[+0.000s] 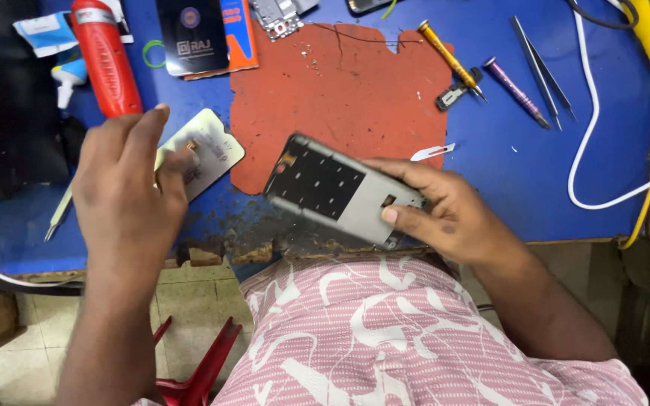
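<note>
Fingers of the right hand (445, 214) grasp a grey phone frame (340, 189) by its right end, holding it tilted just above the near edge of the blue table (505, 188), partly over the red mat (340, 90). To the left, the left hand (126, 177) pinches a pale phone back cover (208, 146) between thumb and fingers. Far right on the table lie a yellow screwdriver (449, 56), a purple screwdriver (517, 92), tweezers (539, 68) and a white cable (588, 135); a red tool (105, 56) lies far left.

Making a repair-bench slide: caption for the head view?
Right hand grips a grey phone frame while left hand touches a pale panel on the blue bench.
</note>
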